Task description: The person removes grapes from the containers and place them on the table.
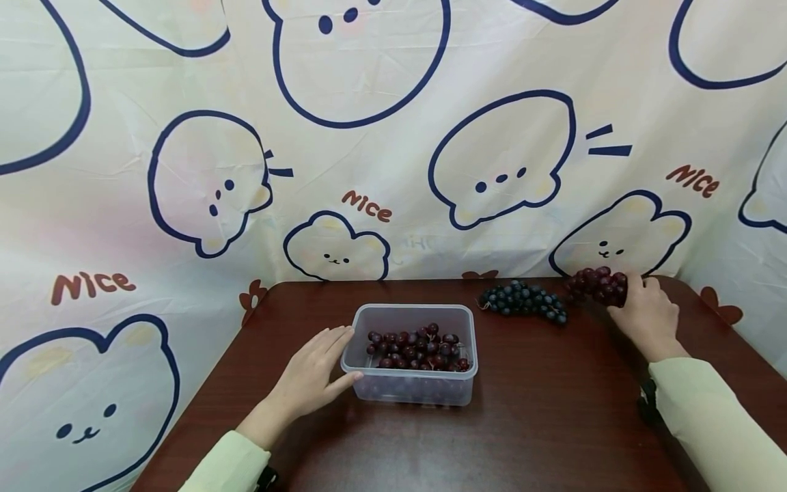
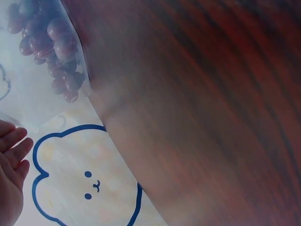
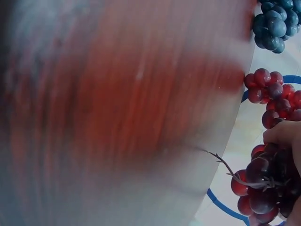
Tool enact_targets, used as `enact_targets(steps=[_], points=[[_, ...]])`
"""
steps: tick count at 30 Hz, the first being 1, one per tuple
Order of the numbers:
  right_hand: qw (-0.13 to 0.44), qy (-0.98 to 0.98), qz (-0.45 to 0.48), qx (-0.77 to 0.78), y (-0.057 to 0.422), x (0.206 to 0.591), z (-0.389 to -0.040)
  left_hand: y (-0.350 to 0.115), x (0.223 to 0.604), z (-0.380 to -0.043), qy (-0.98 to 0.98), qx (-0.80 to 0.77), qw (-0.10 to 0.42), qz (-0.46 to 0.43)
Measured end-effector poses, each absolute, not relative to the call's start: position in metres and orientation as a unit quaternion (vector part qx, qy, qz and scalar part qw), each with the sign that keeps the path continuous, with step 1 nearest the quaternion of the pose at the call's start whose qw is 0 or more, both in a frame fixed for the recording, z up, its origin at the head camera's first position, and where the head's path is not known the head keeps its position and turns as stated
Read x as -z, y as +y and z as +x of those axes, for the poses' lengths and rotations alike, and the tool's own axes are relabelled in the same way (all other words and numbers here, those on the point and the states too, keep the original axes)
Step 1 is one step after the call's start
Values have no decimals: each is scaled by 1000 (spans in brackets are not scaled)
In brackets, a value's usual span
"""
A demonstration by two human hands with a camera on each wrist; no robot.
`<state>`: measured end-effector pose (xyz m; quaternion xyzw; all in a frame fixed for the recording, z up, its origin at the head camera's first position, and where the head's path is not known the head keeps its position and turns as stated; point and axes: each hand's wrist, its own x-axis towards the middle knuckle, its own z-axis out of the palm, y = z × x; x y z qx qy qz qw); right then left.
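Note:
At the table's back right, my right hand grips a bunch of red grapes. In the right wrist view, my thumb lies across the red grapes, and a thin bare stem sticks out of the bunch. My left hand rests its nearly straight fingers at the left rim of a clear plastic container. Dark red grapes lie inside that container. The left wrist view catches part of the left hand below the grapes, seen through the container wall.
A bunch of blue-black grapes lies on the brown table, between the container and the red bunch. Behind the table's back edge hangs a pale cloth printed with cartoon bears, which also covers the sides.

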<state>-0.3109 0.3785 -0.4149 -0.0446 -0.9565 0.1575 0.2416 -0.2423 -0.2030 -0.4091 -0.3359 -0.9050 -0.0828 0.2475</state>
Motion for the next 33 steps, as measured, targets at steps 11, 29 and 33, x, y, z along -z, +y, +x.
enact_targets(steps=[11,29,33], points=[[191,-969,-52,-150,383,412,-310,-203,409,-242,-904,83,250,-338],[132,-980,-54,-138,393,417,-309,-203,411,-243,-903,82,252,-339],[102,-983,-57,-144,394,415,-310,-203,410,-243,-903,81,251,-339]])
